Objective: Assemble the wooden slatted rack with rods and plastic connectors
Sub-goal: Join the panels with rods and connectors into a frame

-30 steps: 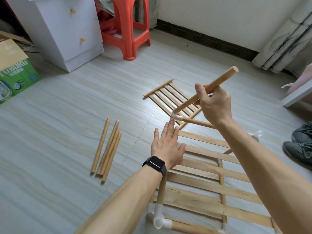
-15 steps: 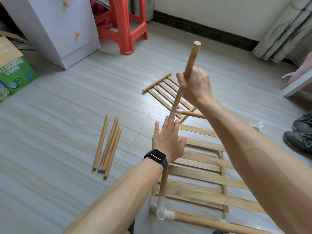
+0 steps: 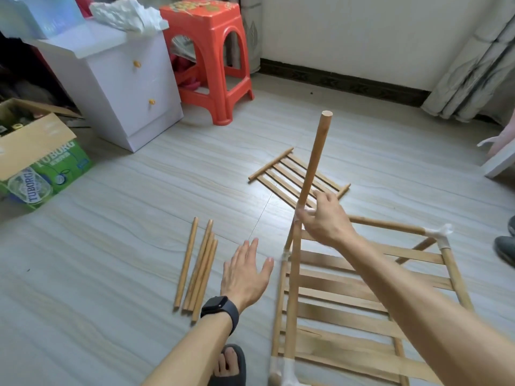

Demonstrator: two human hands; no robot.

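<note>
my right grip (image 3: 326, 221) curls round the white connector (image 3: 308, 210) at the foot of the upright rod (image 3: 315, 157); my left grip (image 3: 245, 274), fingers spread, holds nothing, loose rods (image 3: 198, 268) just beside it.

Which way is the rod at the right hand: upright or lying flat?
Upright, leaning slightly: the rod rises above the right hand, its top end free in the air.

Grey floor (image 3: 111, 246), white wall (image 3: 362, 32), white cabinet (image 3: 125, 87), red stool (image 3: 203, 20), seemingly curtains (image 3: 473, 73).
</note>
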